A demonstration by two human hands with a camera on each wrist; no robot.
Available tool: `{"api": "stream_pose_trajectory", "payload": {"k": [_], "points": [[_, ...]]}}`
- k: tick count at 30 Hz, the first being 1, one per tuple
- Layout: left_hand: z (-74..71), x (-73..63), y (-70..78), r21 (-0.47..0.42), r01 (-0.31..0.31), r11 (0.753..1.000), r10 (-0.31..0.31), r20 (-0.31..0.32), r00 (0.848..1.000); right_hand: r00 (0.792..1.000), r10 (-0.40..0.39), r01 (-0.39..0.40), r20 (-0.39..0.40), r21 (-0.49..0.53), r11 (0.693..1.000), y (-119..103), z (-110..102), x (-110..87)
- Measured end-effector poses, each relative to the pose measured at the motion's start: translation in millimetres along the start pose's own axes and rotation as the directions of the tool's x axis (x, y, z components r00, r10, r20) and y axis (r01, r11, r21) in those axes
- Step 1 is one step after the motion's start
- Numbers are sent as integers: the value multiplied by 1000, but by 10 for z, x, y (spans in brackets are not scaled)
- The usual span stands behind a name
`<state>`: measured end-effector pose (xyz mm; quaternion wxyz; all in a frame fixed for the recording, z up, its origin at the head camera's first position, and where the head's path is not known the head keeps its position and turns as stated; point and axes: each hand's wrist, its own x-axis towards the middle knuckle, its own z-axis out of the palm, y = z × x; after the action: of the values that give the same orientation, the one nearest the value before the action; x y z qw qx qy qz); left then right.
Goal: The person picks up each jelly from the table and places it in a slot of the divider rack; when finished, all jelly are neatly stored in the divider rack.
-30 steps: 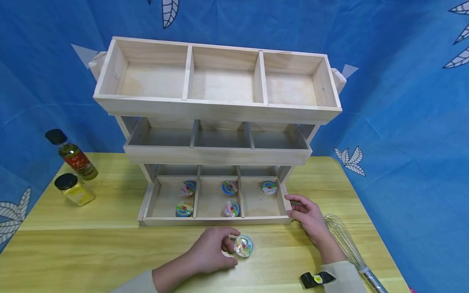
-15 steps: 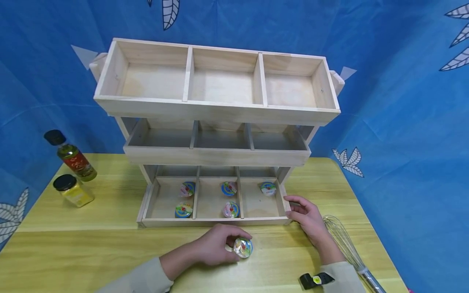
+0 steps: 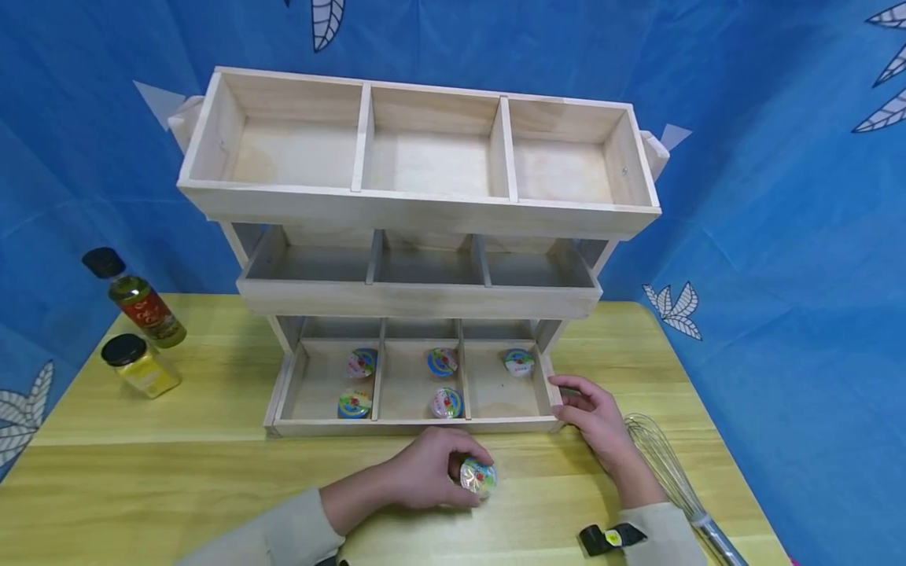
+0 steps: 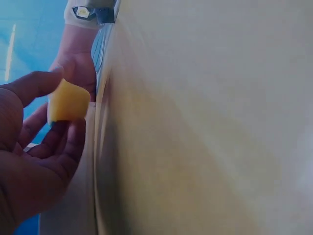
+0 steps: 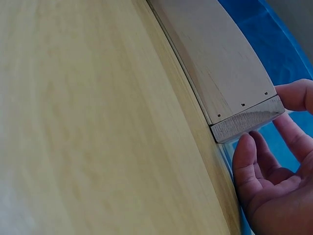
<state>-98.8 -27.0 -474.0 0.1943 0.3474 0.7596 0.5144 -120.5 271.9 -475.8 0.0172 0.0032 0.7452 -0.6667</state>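
Note:
My left hand (image 3: 430, 469) pinches a small jelly cup (image 3: 478, 476) between thumb and fingers, just in front of the rack. Its printed foil lid faces up in the head view; the left wrist view shows the cup's yellow body (image 4: 69, 101). My right hand (image 3: 596, 420) lies with relaxed fingers against the front right corner of the three-tier wooden rack (image 3: 418, 428). In the right wrist view, fingertips sit at the end of the rack's wooden board (image 5: 247, 120). Several other jelly cups lie in the bottom tier: two at left, two in the middle, one jelly cup (image 3: 519, 362) at right.
A wire whisk (image 3: 675, 479) lies right of my right forearm. At the left stand an oil bottle (image 3: 147, 310) with a black cap and a yellow jar (image 3: 141, 365) with a black lid. The rack's upper tiers overhang the bottom one. A blue cloth (image 3: 764, 196) hangs behind.
My left hand has closed its thumb and fingers on the jelly cup and shifted slightly right with it. The right hand stays at the rack's corner.

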Motion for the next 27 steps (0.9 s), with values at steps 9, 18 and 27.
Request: {"api": "stream_pose_trajectory", "payload": {"k": [9, 18, 27], "points": [[-65, 197, 171, -55, -26, 998, 26, 9, 1000, 1000, -13, 13, 6, 10, 1000, -25, 2, 22], [-81, 523, 326, -90, -47, 995, 41, -63, 997, 1000, -7, 7, 16, 8, 1000, 7, -20, 33], [-118, 852, 309, -238, 37, 971, -92, -223, 971, 1000, -6, 6, 11, 4, 1000, 5, -6, 18]]}}
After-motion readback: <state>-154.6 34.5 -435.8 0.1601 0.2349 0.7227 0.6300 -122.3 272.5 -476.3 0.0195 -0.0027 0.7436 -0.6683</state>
